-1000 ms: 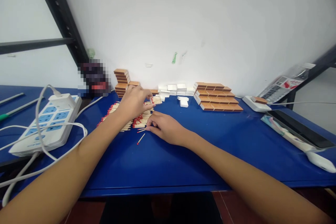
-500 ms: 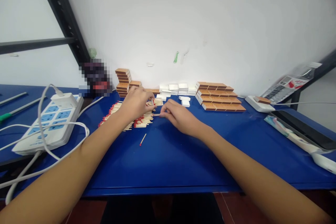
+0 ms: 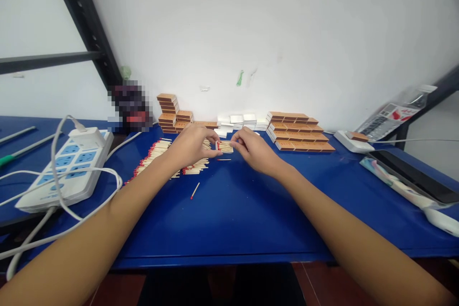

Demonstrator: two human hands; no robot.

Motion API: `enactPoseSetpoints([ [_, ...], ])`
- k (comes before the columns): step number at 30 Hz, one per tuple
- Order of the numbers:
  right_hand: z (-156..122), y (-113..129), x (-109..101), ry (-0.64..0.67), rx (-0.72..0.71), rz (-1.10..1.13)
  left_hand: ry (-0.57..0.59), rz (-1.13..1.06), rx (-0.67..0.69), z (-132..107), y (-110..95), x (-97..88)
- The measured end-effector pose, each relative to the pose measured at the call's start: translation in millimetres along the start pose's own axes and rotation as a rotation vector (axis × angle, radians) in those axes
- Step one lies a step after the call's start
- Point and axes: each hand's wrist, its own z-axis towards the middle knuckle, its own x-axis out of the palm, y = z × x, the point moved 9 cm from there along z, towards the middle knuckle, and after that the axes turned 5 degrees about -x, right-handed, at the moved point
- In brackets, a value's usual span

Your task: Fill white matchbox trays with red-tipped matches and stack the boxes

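Observation:
My left hand (image 3: 195, 146) grips the left end of a small white matchbox tray (image 3: 216, 145) between thumb and fingers. Matches (image 3: 225, 147) fill this tray, red heads towards my left hand. At its right end, my right hand (image 3: 253, 150) is closed in a pinch at the stick ends, apparently on a match. Below the tray lies a loose match (image 3: 224, 159), and nearer me another single match (image 3: 195, 191). A large pile of matches (image 3: 152, 158) spreads under and beside my left forearm, partly hidden by it.
Brown matchboxes (image 3: 299, 134) stand in a stepped stack at the right, with more matchboxes (image 3: 167, 110) at the left. White trays (image 3: 244, 120) sit between them by the wall. A power strip (image 3: 71, 167) with cables lies left; a phone (image 3: 412, 177) and a plastic bottle (image 3: 398, 112) are right.
My left hand has brought the filled tray slightly right and nearer. My right hand has risen from the table surface to the tray's right end. A match lies visible below the tray.

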Motion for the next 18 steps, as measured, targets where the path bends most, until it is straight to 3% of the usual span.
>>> enactPoseSetpoints([
  [6, -0.3, 7.0, -5.0, -0.011, -0.018, 0.010, 0.020, -0.031, -0.018, -0.7, 2.0, 1.5],
  [11, -0.6, 8.1, -9.2, -0.058, -0.016, -0.014, -0.046, 0.011, -0.062, 0.3, 10.5, -4.3],
  [13, -1.8, 6.2, -4.3, -0.013, 0.003, -0.025, -0.088, 0.084, -0.082, 0.5, 13.8, -8.6],
  [18, -9.2, 3.7, 23.6, 0.259, 0.023, 0.046, -0.116, 0.214, -0.117, -0.1, 17.3, -13.0],
])
